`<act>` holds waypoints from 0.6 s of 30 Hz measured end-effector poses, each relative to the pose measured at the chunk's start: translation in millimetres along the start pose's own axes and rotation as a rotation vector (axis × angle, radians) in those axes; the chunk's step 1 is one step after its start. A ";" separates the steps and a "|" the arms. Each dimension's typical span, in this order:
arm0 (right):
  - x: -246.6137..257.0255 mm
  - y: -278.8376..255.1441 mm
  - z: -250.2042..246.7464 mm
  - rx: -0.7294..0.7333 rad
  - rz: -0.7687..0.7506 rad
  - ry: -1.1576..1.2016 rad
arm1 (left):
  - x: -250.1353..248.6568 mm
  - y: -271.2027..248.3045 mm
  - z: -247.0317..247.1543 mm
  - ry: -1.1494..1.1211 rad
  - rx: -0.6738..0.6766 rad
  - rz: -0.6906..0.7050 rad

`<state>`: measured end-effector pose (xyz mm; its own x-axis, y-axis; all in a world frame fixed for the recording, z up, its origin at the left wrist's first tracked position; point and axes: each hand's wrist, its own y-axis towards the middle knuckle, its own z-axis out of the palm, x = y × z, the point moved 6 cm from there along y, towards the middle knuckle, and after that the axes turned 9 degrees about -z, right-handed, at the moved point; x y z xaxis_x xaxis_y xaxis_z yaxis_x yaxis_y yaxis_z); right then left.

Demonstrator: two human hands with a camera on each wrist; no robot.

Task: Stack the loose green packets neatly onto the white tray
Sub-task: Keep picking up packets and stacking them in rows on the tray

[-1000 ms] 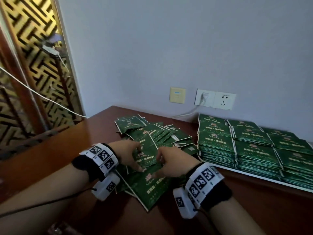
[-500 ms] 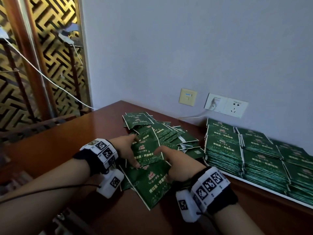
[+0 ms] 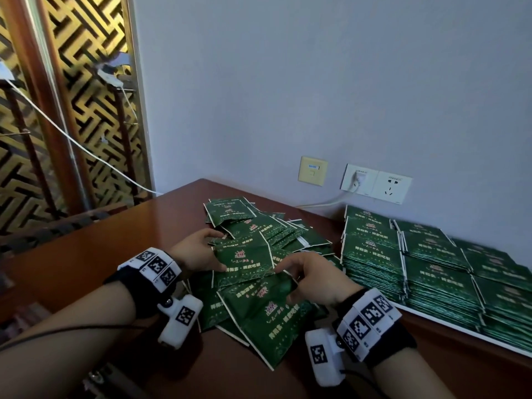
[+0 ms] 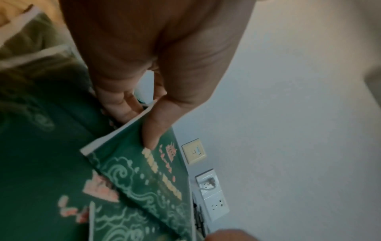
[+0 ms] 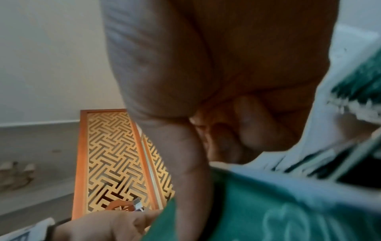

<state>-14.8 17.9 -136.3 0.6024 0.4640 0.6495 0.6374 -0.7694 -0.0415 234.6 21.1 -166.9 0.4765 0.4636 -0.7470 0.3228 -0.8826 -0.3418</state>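
Note:
A loose pile of green packets (image 3: 259, 226) lies in the middle of the brown table (image 3: 115, 249). My two hands hold one green packet (image 3: 244, 262) just above the pile. My left hand (image 3: 214, 251) pinches its left edge, and in the left wrist view the thumb (image 4: 152, 130) lies on top of the packet (image 4: 148, 176) with fingers beneath. My right hand (image 3: 285, 276) pinches the right edge, with its thumb (image 5: 189, 171) along the packet (image 5: 278, 203). The white tray (image 3: 449, 323) at the right carries neat stacks of green packets (image 3: 374, 254).
Wall sockets (image 3: 375, 182) with a white cable (image 3: 322, 203) sit behind the pile. A gold lattice screen (image 3: 86, 110) stands past the table's left end. Bare wood shows left of the pile and along the near edge.
Both hands have drawn one packet up off the pile and now hold it by its two side edges. The head view has swung a little to the left.

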 end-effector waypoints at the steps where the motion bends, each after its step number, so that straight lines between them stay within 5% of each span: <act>1: -0.3 -3.0 -4.9 0.005 -0.007 -0.030 | 2.5 0.3 0.1 -0.102 0.020 -0.020; 3: -1.1 -10.7 -15.8 0.011 -0.022 -0.100 | 5.6 -1.6 2.5 -0.269 0.093 -0.044; 6: -1.4 -24.1 -31.5 0.005 -0.068 -0.195 | -0.7 -10.4 2.7 -0.221 0.140 0.036; 13: 3.8 -67.4 -77.9 -0.187 -0.234 -0.284 | -44.7 -44.6 15.1 0.160 -0.018 0.398; 18: 0.3 -86.6 -108.9 -0.305 -0.268 -0.087 | -76.4 -63.8 20.2 0.243 -0.198 0.519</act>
<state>-122.2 36.9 -49.8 0.4813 0.6905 0.5400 0.6135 -0.7053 0.3551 161.1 40.3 -99.6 0.7778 0.0016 -0.6285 0.1332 -0.9777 0.1624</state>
